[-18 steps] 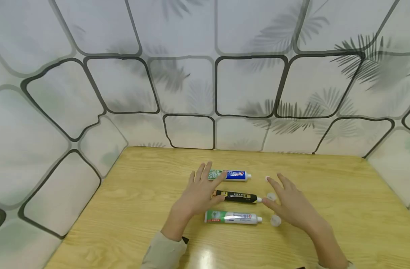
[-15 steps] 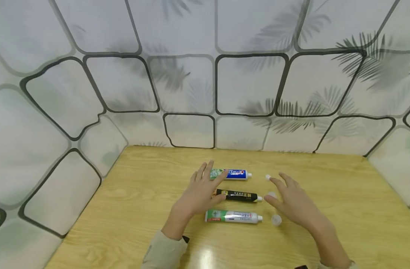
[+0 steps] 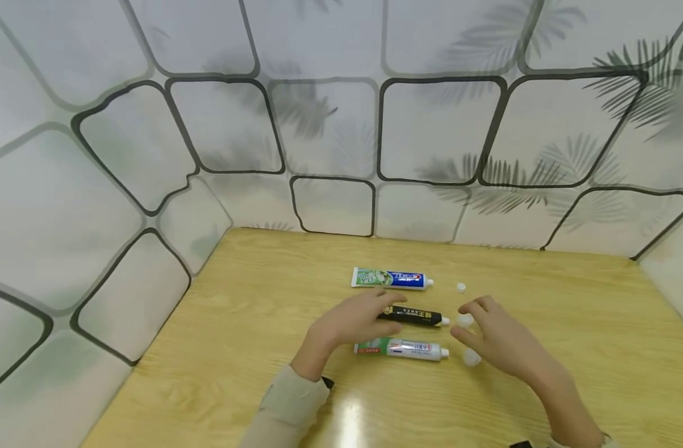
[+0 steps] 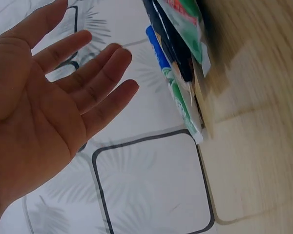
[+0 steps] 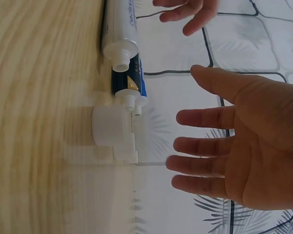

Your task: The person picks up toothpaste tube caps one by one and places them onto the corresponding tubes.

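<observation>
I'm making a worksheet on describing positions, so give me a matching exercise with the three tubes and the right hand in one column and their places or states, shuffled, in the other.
Column one
1. black tube
2. right hand
3. blue-and-green tube
4. white-and-green tube

Column two
A. holding nothing, near the white caps
B. of the tubes, farthest from the back wall
C. between the other two tubes
D. of the tubes, closest to the back wall

Right pairs: 1-C, 2-A, 3-D, 4-B
</observation>
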